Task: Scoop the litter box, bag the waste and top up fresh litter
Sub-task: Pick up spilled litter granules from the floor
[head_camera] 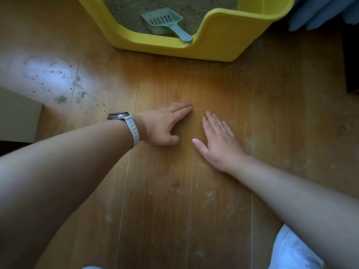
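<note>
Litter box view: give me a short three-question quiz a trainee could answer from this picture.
1. True or false: the scoop lies inside the yellow litter box, on the litter, with its handle towards the low entry.
2. What are the left hand and right hand doing?
A. Holding the scoop
B. Resting on the wooden floor, fingers straight
C. Tying a bag
3. Fill the gap: the watch sits on the ____ wrist.

Key: 1 true; 2 B; 3 left.
</note>
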### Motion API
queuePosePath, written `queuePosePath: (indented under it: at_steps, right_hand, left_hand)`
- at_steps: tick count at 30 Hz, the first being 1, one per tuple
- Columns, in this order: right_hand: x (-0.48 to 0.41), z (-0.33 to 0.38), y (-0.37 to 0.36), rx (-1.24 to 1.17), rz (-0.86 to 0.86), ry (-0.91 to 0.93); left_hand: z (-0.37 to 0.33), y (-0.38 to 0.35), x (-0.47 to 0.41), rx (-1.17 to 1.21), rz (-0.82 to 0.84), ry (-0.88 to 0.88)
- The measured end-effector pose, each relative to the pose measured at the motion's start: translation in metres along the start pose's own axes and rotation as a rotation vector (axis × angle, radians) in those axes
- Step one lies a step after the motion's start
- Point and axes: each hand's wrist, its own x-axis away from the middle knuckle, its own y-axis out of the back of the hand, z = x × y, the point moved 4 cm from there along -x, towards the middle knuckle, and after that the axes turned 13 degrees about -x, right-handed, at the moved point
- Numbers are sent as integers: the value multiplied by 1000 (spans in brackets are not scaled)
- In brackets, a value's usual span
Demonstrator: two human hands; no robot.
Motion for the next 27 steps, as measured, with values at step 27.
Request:
queuePosePath:
  at_steps: [27]
  right_hand:
    - [-17,25,0,4,-51,93]
  left_hand:
    - [-41,-37,37,11,-162,322]
